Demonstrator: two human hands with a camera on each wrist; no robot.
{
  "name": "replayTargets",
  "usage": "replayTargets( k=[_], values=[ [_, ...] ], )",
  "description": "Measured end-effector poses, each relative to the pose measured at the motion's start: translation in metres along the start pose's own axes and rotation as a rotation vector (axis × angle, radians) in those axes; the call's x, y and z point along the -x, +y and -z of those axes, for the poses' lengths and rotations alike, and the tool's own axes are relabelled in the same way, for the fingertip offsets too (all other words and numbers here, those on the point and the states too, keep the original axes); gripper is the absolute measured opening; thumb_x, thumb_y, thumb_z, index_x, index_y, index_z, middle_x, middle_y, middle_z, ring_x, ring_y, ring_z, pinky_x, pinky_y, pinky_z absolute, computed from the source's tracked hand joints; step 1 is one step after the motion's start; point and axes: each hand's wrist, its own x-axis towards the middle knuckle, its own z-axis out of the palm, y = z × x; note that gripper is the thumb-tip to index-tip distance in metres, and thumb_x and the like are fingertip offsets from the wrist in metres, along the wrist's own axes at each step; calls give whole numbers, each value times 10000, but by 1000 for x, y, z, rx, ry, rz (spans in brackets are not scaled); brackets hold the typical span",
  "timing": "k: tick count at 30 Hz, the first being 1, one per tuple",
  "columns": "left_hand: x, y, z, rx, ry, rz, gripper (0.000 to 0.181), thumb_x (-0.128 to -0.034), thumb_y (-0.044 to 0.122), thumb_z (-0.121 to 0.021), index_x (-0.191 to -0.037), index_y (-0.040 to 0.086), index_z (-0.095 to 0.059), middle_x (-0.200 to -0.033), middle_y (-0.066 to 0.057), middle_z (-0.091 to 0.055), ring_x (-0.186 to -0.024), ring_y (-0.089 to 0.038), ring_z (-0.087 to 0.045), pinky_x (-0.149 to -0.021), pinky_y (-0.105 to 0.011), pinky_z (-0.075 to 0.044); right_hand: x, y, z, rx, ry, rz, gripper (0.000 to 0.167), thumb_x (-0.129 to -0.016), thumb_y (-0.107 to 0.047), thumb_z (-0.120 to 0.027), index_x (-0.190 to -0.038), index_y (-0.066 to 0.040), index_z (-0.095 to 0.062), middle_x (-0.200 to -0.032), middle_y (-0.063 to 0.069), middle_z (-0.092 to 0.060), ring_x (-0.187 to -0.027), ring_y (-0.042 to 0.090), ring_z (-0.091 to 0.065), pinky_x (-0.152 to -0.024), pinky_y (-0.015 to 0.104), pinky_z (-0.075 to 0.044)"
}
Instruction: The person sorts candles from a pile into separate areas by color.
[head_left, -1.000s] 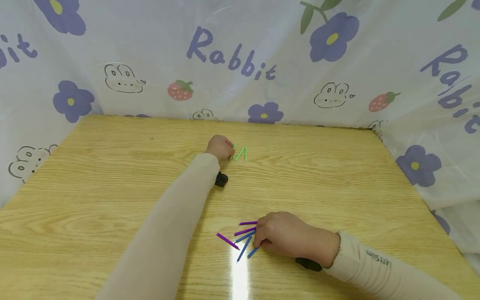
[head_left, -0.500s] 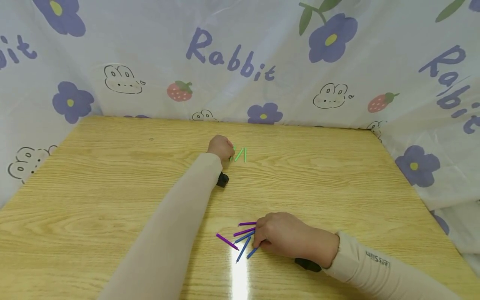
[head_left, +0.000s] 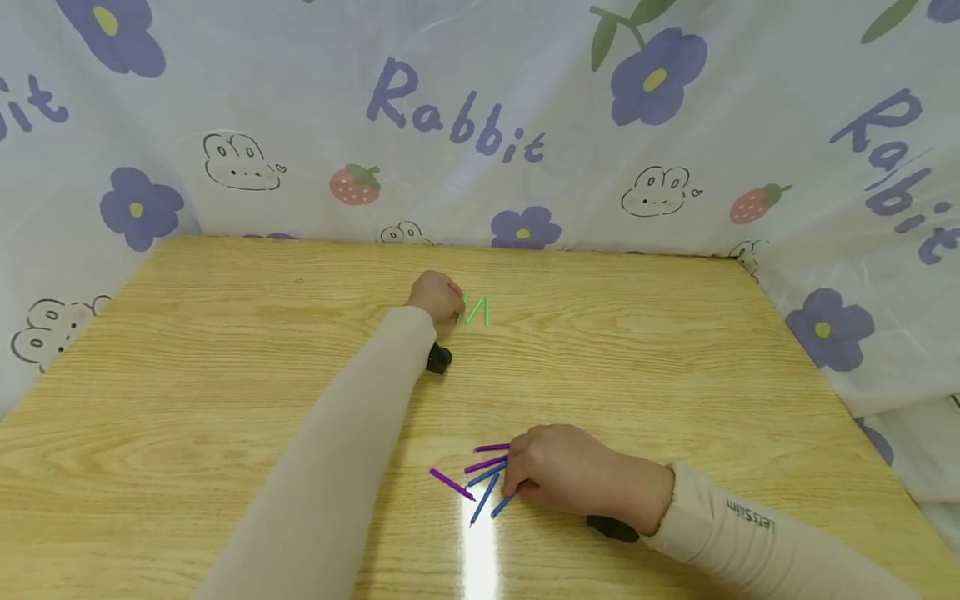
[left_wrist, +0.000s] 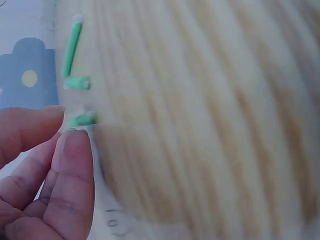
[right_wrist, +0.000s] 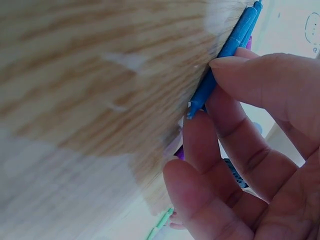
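At the far middle of the table my left hand [head_left: 437,297] has thumb and finger closed at a green candle [left_wrist: 82,119], its middle hidden by the fingertips. Two more thin green candles [head_left: 487,311] lie just to the right. Nearer to me, my right hand [head_left: 558,468] pinches a blue candle [right_wrist: 225,55] between thumb and index finger, low over the tabletop. Fanned out left of these fingers are other blue candles [head_left: 484,500] and several purple candles [head_left: 452,484]; the right ends of some are hidden behind the hand.
The wooden table [head_left: 637,358] reaches back to a white curtain [head_left: 300,100] with flowers, rabbits and strawberries. A black wrist camera [head_left: 439,358] sits below the left hand, another black camera [head_left: 612,528] under the right wrist. Light glares on the table's front middle.
The head view has shifted very slightly. Both hands stay at the same candles, and no candle has visibly moved on the table.
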Motion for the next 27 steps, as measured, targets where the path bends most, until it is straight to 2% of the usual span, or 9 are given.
replayTargets(
  k=[6, 11, 14, 21, 27],
  values=[
    [5, 2, 13, 77, -12, -47, 271, -872, 11, -600, -1136, -31, -647, -1121, -164, -636, -728, -173, -609, -699, -276, -502, 0, -1, 1, 3, 5, 6, 162, -782, -43, -760, -825, -198, -774, -835, -120, -681, -811, 7, -613, -738, 166, -489],
    [15, 5, 24, 204, -43, -72, 338, -892, 1, -590, -1225, -53, -595, -1287, -171, -540, -959, -305, -626, -887, -378, -517, 0, -1, 1, -4, 16, 6, 177, -781, -28, -754, -827, -198, -774, -838, -121, -685, -819, 10, -617, -740, 167, -492],
    [24, 8, 30, 240, -70, -80, 356, -904, 11, -591, -1255, -47, -574, -1306, -170, -521, -1077, -355, -599, -943, -414, -490, 0, -1, 1, -9, 16, 7, 179, -783, -22, -751, -829, -193, -776, -842, -116, -687, -821, 12, -620, -737, 163, -491],
    [45, 11, 37, 220, -138, -140, 345, -924, 72, -589, -1263, 13, -571, -1159, -151, -585, -1119, -361, -586, -984, -466, -450, 1, -1, 0, 0, 12, 7, 171, -784, -34, -758, -832, -197, -777, -850, -115, -683, -819, 14, -618, -734, 158, -490],
    [68, 9, 34, 201, -186, -233, 316, -905, 59, -598, -1215, 1, -597, -1029, -116, -591, -990, -299, -590, -929, -463, -471, 1, -1, 0, -3, 10, 8, 172, -785, -29, -755, -835, -192, -777, -853, -111, -687, -824, 17, -623, -743, 163, -494]
  ],
)
